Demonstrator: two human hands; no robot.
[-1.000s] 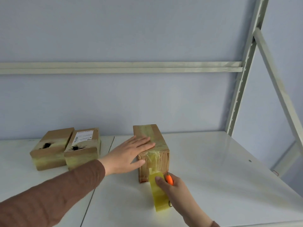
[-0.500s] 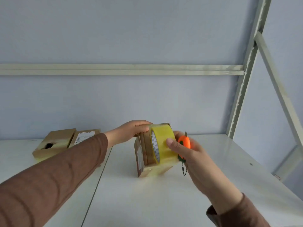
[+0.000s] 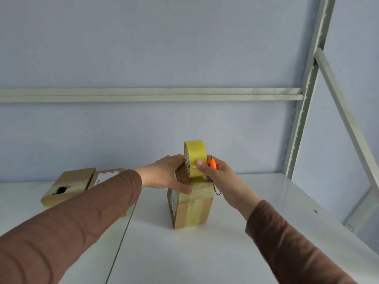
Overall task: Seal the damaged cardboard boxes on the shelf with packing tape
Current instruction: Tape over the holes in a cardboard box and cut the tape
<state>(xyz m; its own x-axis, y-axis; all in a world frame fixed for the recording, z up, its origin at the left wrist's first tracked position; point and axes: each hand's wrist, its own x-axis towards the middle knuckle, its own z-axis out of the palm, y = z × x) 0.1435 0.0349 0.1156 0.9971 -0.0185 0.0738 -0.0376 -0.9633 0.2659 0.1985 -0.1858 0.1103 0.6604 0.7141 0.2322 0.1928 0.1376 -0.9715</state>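
A small cardboard box (image 3: 191,210) stands upright on end at the middle of the white shelf (image 3: 205,253), with strips of yellow tape down its front and over its top. My left hand (image 3: 166,174) grips the box's top from the left, thumb on the front edge. My right hand (image 3: 219,177) holds a yellow roll of packing tape (image 3: 194,156) upright on the box top, thumb pressed on the roll. The same hand also holds a small orange cutter (image 3: 212,163) with a dark bead chain hanging below.
Two more cardboard boxes lie flat at the back left: one with a dark torn hole (image 3: 69,186), one with a white label (image 3: 106,176), partly hidden by my left sleeve. A metal upright (image 3: 301,124) and a slanted brace (image 3: 348,119) stand at the right.
The box has gone from lying flat to standing on end. My right hand has carried the tape roll from the box's lower front up over its top. My left hand moved onto the top.
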